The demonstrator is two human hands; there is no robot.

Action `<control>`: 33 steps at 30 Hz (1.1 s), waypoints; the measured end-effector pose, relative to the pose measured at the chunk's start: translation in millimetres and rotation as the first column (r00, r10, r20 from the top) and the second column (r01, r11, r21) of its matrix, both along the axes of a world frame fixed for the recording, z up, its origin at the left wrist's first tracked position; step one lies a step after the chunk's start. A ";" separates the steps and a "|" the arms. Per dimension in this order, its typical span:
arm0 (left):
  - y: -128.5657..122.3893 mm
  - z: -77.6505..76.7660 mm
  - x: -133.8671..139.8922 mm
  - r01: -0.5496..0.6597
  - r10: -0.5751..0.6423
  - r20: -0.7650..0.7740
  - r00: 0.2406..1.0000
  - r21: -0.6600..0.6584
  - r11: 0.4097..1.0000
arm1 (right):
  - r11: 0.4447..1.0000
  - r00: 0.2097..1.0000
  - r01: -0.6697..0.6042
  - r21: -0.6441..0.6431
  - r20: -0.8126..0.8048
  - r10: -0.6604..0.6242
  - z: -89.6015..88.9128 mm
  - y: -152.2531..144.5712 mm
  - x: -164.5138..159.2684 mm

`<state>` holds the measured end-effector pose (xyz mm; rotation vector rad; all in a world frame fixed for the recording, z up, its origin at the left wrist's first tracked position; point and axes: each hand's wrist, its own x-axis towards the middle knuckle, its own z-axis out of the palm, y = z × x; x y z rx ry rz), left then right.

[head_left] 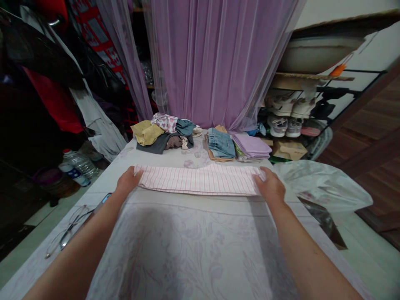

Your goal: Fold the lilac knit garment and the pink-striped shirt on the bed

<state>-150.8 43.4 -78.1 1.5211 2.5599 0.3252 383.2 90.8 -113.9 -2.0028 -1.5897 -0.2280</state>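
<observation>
A white cloth garment with thin red stripes [200, 180] is stretched out in a long folded strip above the table. My left hand [128, 181] pinches its left end, and my right hand [270, 186] grips its right end. What kind of garment it is does not show. Beneath it, a floral tablecloth [193, 246] covers the table. Beyond the strip, on the right, lie folded denim clothes [220, 143] beside a stack topped with a lilac folded cloth [251, 146].
A loose heap with a yellow garment [146, 133] lies at the back left. Eyeglasses [67, 233] and a phone [106, 197] rest near my left forearm. A purple curtain [206, 62] hangs behind. At right are a plastic bag [325, 183] and shoes on a rack [284, 125].
</observation>
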 end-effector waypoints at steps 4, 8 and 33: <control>-13.5 -7.3 8.6 0.064 -0.039 -0.143 0.989 0.178 0.982 | 0.996 0.998 -0.037 -0.079 0.045 0.040 -11.1 -6.6 -19.2; -25.8 -22.2 44.2 0.393 -0.356 -0.170 0.919 0.315 0.864 | 0.965 0.980 -0.199 0.169 0.028 0.197 -21.5 -29.3 -50.6; -39.6 -43.9 81.4 0.599 -0.690 0.056 0.722 0.449 0.663 | 0.701 0.663 -0.703 0.120 -0.246 0.707 -29.1 -58.9 -139.7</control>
